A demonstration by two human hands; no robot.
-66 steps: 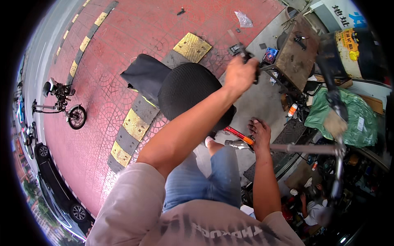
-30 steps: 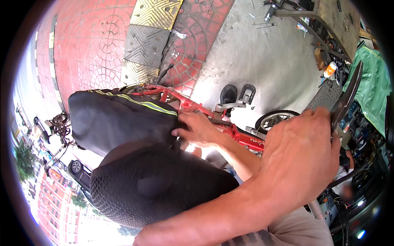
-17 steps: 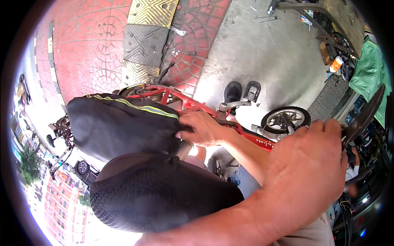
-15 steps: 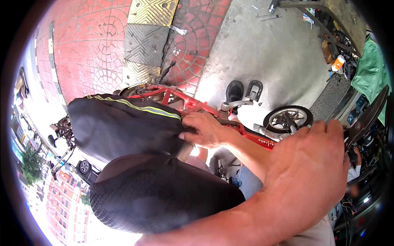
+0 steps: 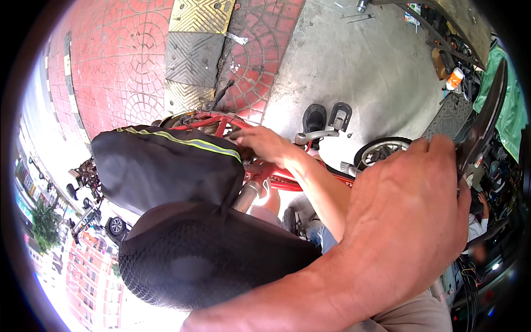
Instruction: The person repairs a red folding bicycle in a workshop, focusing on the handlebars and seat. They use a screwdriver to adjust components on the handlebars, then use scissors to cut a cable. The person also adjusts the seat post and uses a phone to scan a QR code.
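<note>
My left hand (image 5: 404, 210), large in the right foreground, is closed around a long, dark, tapered item (image 5: 481, 133) whose kind I cannot make out. My right hand (image 5: 266, 146) reaches in from the lower right, fingers curled at the red bicycle frame (image 5: 221, 124) beside a black bag (image 5: 163, 169) with a reflective yellow stripe; its fingertips are partly hidden. A black saddle (image 5: 210, 257) with a mesh side sits below the bag, with a silver seat post (image 5: 249, 195) showing beside it.
A pedal (image 5: 339, 116) and a shoe (image 5: 314, 118) are on the near concrete. A wheel (image 5: 381, 152) lies behind my left hand. A metal table (image 5: 464, 22), green sheeting (image 5: 498, 99) and clutter line the right; speed-bump blocks (image 5: 191, 58) cross the red paving. A person (image 5: 478, 221) is at far right.
Over the last half second my right hand has moved up along the frame, uncovering the seat post and red joint. The dark item in my left hand has tipped more upright.
</note>
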